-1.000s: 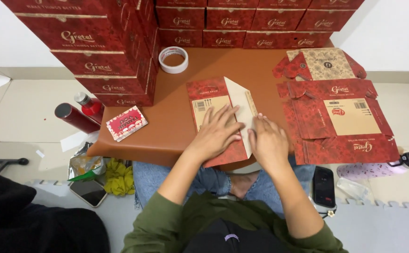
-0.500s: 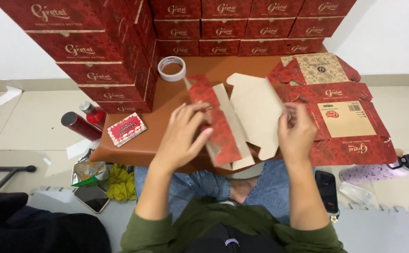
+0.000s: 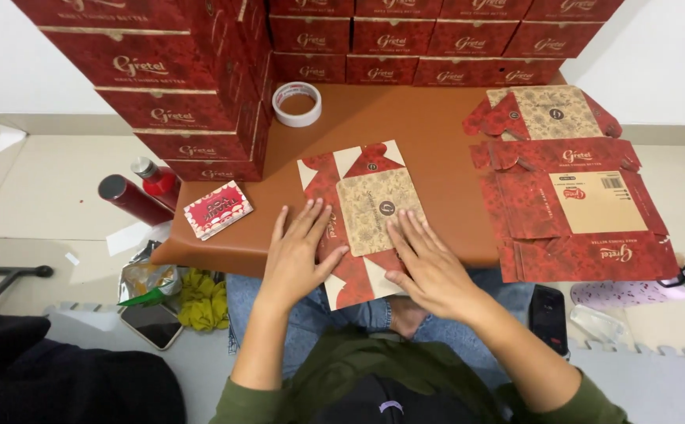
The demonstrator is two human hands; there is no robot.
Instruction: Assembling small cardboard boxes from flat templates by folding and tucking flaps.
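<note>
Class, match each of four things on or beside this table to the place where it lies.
Things:
1. roll of tape
2. flattened carton
3. stack of flat cartons
4. mobile phone

Places:
A. on the floor, lower left
B. under both hands
C. at the table's right end
D. at the back of the table, beside the stacked red boxes

Pairs: 1-D, 2-B, 3-C, 4-A

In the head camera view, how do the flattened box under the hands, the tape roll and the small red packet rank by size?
Largest to smallest:
1. flattened box
2. small red packet
3. tape roll
The last two look close; the tape lies farther from the camera, so that order is unsure.
</note>
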